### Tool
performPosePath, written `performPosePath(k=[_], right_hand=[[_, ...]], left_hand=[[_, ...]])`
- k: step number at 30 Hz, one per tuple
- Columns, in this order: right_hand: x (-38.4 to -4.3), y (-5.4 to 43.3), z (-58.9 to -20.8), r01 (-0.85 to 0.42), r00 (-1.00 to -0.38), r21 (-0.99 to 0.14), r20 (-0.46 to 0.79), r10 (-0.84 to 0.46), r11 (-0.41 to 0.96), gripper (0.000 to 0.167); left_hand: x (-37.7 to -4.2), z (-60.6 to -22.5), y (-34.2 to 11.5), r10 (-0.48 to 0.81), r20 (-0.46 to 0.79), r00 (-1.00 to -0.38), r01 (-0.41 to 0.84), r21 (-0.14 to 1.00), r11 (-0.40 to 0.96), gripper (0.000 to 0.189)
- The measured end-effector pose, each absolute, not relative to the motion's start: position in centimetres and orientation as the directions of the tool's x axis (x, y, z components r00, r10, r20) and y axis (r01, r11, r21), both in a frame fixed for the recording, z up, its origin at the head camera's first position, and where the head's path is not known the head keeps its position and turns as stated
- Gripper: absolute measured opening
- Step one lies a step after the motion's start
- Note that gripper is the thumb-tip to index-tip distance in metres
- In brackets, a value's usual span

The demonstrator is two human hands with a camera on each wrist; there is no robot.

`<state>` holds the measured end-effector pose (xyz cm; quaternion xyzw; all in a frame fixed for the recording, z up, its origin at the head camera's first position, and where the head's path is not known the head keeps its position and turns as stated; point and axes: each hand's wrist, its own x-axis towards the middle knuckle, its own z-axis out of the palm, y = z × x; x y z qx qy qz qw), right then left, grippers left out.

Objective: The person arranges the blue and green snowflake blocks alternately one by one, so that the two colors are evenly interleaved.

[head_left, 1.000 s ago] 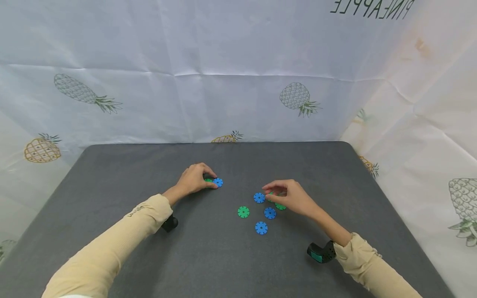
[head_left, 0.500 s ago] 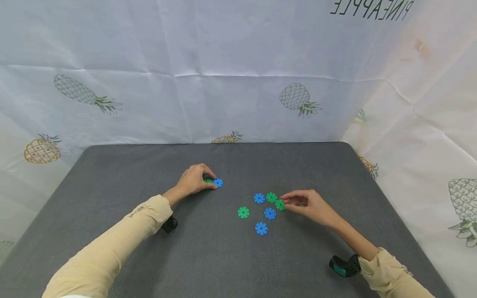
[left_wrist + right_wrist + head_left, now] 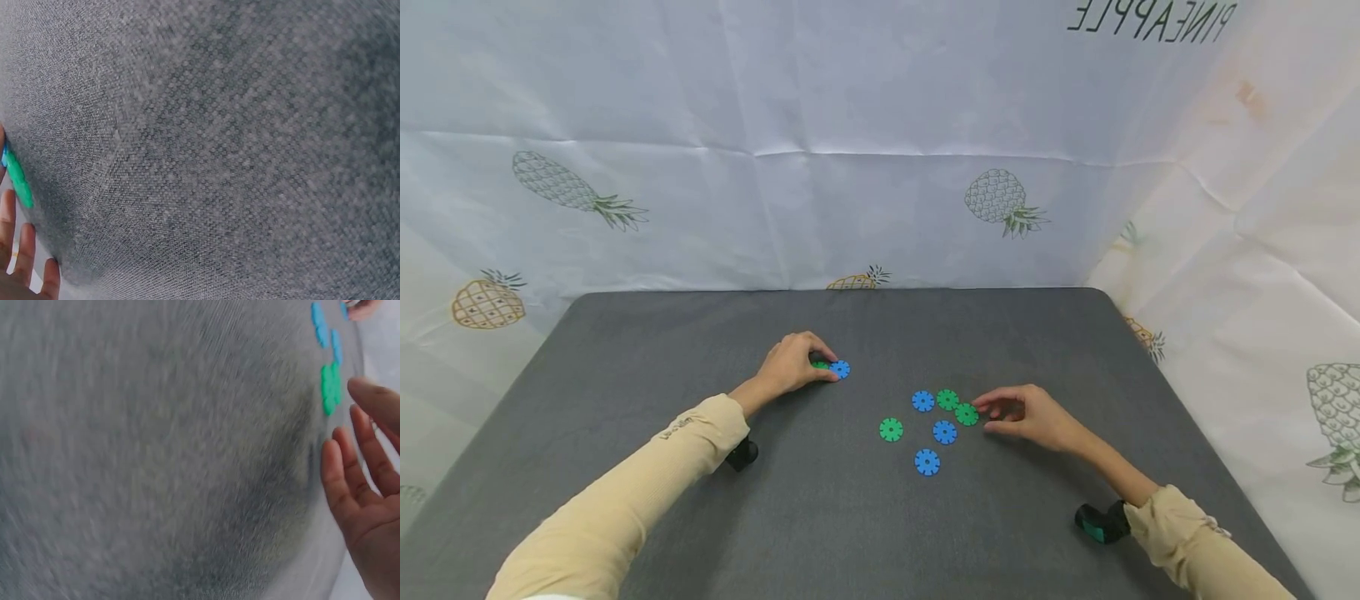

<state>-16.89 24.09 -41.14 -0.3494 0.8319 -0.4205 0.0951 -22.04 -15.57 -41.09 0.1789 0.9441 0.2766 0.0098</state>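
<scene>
On the dark table, my left hand (image 3: 790, 362) curls its thumb and index finger around a notched blue disc (image 3: 841, 369) and a notched green disc (image 3: 820, 365). The two discs overlap or touch; whether they interlock cannot be seen. The green disc's edge (image 3: 20, 181) shows at the border of the left wrist view. My right hand (image 3: 1030, 415) hovers loosely bent and holds nothing, its fingertips close to a green disc (image 3: 967, 414). That disc touches or nearly touches another green disc (image 3: 948, 400), beside a blue disc (image 3: 922, 401).
Nearer me lie a green disc (image 3: 891, 429), a blue disc (image 3: 945, 432) and another blue disc (image 3: 927, 462). The grey table (image 3: 820, 517) ends at a pineapple-print cloth (image 3: 880, 217) behind it and at the right. A black device (image 3: 1102, 522) sits at the right wrist.
My right hand has moved right and toward me, off the two green discs, uncovering them. My left hand stays with its discs, and the loose discs lie where they were.
</scene>
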Motion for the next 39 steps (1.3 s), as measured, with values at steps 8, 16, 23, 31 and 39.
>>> performPosePath(k=[8,16,23,31,39], right_hand=[[-18.1,23.8,-41.4,-0.515,-0.724,-0.731,0.091,-0.683,0.449,0.033],[-19.0,23.6,-41.6,-0.511,-0.704,-0.728,0.048,-0.708,0.458,0.034],[-19.4,23.7,-41.8,-0.536,-0.663,-0.745,0.079,-0.744,0.398,0.034],[-19.9,23.8,-42.2,-0.510,-0.662,-0.776,0.077,-0.745,0.372,0.033],[-20.2,23.3,-42.3,-0.404,-0.642,-0.883,0.088,-0.762,0.238,0.037]], left_hand=[[-22.1,-41.1,-15.6,0.334,0.074,-0.940,0.320,0.534,0.782,0.026],[-22.1,-41.0,-15.3,0.332,0.067,-0.941,0.314,0.537,0.783,0.026],[-22.0,-40.9,-15.4,0.336,0.075,-0.939,0.321,0.542,0.777,0.027],[-22.1,-41.2,-15.6,0.336,0.069,-0.939,0.317,0.545,0.776,0.026],[-22.1,-41.1,-15.4,0.335,0.068,-0.940,0.316,0.546,0.776,0.026]])
